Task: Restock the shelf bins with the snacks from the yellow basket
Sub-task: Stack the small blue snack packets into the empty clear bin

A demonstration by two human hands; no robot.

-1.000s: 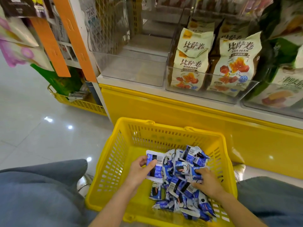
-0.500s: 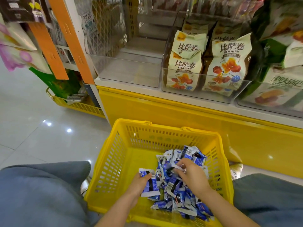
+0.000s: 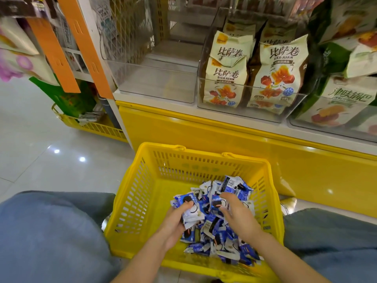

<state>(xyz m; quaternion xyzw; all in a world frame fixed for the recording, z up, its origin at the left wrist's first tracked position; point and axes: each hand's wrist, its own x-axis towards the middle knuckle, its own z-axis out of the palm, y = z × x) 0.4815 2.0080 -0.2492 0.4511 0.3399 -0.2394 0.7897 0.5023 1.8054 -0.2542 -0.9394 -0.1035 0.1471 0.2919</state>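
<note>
Snack packets [image 3: 221, 235], small blue-and-white wrappers showing a dark sandwich biscuit, lie heaped in the right half of the yellow basket [image 3: 140, 186]. It stands on the floor in front of the shelf [image 3: 142, 100], between the person's knees [image 3: 51, 231]. The left hand [image 3: 173, 223] is at the pile's left edge, gripping a small bunch [image 3: 190, 211] of them: the thumb [image 3: 186, 205] presses across the top wrapper and the other fingers curl underneath, mostly hidden by the wrappers. The right hand [image 3: 239, 219] is over the middle of the heap, palm down, with a single packet [image 3: 216, 203] pinched between its thumb and forefinger; the remaining fingers curve loosely above the wrappers below. The two hands are near each other, not touching. Up on the shelf, a see-through bin [image 3: 155, 86] sits at the left, just beside a bin holding cream bags [image 3: 225, 82] printed in red and orange.
</note>
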